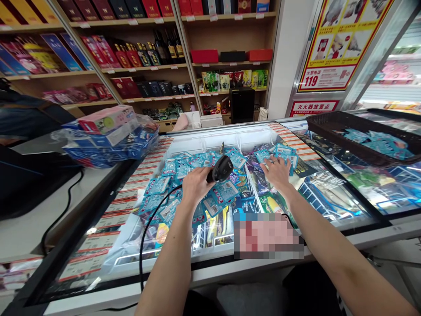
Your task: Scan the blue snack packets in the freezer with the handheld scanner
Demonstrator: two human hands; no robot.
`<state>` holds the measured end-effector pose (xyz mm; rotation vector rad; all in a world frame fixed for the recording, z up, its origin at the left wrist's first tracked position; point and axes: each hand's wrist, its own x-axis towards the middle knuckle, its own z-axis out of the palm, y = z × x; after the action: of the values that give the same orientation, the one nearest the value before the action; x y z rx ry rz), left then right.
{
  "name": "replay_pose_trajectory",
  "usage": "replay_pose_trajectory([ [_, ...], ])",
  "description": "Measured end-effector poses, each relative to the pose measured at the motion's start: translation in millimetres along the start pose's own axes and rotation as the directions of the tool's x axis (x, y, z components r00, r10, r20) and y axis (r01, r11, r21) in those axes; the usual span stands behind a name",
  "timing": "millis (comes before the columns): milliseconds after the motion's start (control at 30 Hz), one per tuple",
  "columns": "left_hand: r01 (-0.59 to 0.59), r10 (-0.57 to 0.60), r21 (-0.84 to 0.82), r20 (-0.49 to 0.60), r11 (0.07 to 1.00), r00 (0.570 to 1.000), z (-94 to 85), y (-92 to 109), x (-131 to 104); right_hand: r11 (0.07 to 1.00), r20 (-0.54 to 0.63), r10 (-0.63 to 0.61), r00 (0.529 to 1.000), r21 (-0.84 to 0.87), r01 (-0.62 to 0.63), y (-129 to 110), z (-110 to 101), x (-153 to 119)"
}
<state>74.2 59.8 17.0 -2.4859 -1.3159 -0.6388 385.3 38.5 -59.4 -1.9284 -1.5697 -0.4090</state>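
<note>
My left hand [196,186] is wrapped round the handle of a black barcode scanner [222,168], its head tilted up and to the right. A black cable [144,219] runs from it down to the left. My right hand [276,172] lies with fingers spread on light-blue packets [286,151] at the right side of the freezer; a ring shows on one finger. Many similar blue packets [158,186] are heaped below and left of the scanner. A white wire divider [250,182] stands between my hands.
A glass-topped freezer [213,276] spans the front, with orange-and-white price labels [108,224] along its glass. At right rests a dark brown basket [329,131] holding blue packets. Wrapped boxes [108,136] sit on the left. Stocked shelves [141,70] stand behind.
</note>
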Motion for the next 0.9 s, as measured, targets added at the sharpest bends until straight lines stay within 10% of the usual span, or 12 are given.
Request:
replay_pose_trajectory([
  [267,0.008,-0.009,0.062,0.006,0.998,1.0,-1.2,-9.9,-1.2,0.977,0.085,-0.194,0.977,0.11,0.185,-17.0,-8.1,4.1],
  [500,-0.002,0.002,0.079,0.0,0.997,1.0,0.1,-13.2,-2.1,0.836,0.282,-0.512,0.812,0.382,0.394,-43.4,0.6,5.7],
  [900,-0.022,0.022,0.06,-0.004,0.998,1.0,-1.0,-8.3,-1.3,0.946,0.127,-0.21,0.969,0.278,0.168,-20.7,4.9,3.3],
])
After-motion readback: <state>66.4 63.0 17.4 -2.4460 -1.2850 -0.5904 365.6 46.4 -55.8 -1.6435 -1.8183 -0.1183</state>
